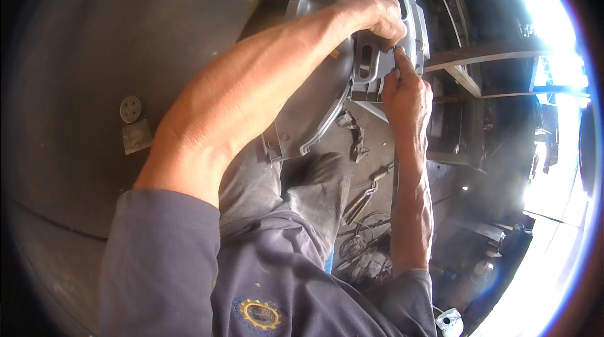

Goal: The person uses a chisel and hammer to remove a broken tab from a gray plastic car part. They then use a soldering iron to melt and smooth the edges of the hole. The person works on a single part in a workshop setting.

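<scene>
A grey moulded panel [319,6] with raised ribs and a slotted handle-like opening [367,60] stands in front of me at the upper middle. My left arm reaches across it, and my left hand [385,19] is bent down with curled fingers at the panel's right part; its fingertips are hidden. Just below it, my right hand [408,88] is closed in a pinch, its index finger pointing up toward the left hand. Something small and dark shows at the right fingertips, too small to name. The two hands nearly meet at the panel's ribbed edge.
Dark metal bars [491,57] cross to the right of the panel. On the floor lie a crumpled dark strip [357,139], a long-handled tool [360,203] and coiled wire [353,246]. A round disc with holes [130,109] and a square plate [136,137] are at left.
</scene>
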The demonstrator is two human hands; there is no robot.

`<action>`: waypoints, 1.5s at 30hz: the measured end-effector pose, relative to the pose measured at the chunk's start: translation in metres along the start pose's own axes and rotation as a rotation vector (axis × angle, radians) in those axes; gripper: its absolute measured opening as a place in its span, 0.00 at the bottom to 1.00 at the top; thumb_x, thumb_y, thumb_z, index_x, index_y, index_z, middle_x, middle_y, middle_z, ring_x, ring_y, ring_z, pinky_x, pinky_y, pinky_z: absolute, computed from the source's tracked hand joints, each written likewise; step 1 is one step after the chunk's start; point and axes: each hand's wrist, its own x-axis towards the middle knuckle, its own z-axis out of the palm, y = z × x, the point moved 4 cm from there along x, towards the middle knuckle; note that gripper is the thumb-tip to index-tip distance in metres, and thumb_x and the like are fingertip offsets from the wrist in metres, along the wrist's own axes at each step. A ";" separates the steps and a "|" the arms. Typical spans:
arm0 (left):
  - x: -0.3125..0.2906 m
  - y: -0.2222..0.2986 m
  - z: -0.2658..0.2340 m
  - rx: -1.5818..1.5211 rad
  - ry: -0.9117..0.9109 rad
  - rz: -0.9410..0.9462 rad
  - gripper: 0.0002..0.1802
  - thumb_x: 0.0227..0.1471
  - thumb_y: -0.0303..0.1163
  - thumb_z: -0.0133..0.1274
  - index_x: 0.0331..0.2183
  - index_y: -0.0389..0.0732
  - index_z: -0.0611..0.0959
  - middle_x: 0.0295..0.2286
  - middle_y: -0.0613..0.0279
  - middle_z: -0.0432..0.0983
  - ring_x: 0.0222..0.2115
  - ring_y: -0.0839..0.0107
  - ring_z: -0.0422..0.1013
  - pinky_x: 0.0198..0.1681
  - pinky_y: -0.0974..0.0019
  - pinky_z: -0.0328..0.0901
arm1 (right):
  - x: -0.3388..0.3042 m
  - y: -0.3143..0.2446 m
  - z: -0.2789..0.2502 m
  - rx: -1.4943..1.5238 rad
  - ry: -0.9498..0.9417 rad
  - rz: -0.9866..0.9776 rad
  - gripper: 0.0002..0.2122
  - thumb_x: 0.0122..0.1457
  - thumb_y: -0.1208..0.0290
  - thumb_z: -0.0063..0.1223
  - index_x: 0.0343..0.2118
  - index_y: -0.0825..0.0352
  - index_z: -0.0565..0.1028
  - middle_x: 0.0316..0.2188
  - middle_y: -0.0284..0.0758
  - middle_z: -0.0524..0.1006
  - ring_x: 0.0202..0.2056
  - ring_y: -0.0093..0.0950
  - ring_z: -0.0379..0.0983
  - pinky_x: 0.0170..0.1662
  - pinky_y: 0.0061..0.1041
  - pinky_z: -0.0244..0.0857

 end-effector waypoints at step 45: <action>0.000 0.005 -0.002 0.100 -0.006 0.024 0.27 0.26 0.28 0.60 0.37 0.33 0.82 0.34 0.49 0.79 0.35 0.60 0.75 0.38 0.59 0.69 | -0.013 0.005 0.013 0.081 0.095 -0.048 0.18 0.56 0.75 0.49 0.51 0.62 0.74 0.25 0.50 0.77 0.26 0.43 0.78 0.29 0.36 0.70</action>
